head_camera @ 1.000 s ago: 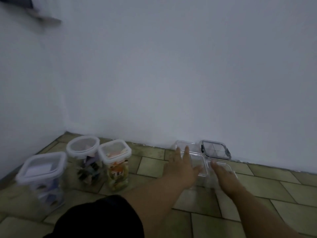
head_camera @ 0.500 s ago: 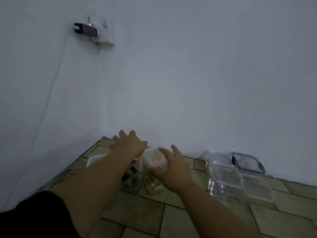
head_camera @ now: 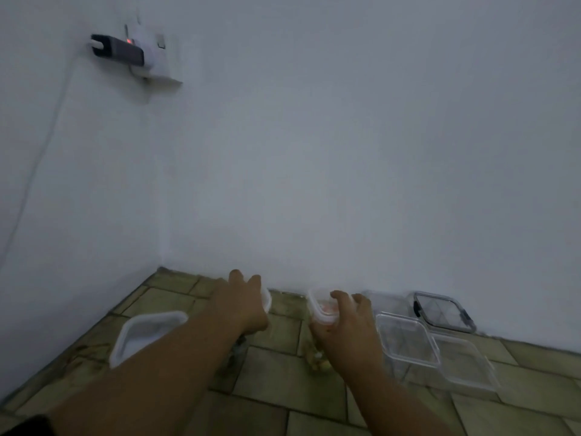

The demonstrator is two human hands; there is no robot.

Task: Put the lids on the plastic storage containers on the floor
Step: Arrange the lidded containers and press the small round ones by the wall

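Note:
Three tall clear jars with white lids stand near the wall corner. My left hand (head_camera: 242, 306) lies over the top of the middle jar (head_camera: 267, 301), fingers curled down round its lid. My right hand (head_camera: 349, 322) grips the top of the right jar (head_camera: 320, 311), which holds orange and yellow packets. My left forearm partly hides the left jar (head_camera: 147, 330). To the right sit two clear low containers (head_camera: 405, 338) (head_camera: 465, 363), and behind them a clear lid with dark clips (head_camera: 440, 313) lies by the wall.
The tiled floor (head_camera: 273, 382) meets white walls in a corner on the left. A wall socket with a dark plug (head_camera: 125, 53) and a cable hangs high on the left wall.
Both hands left the clear low containers and swung left to the jars. They have now dropped onto the middle and right jar tops and closed round them.

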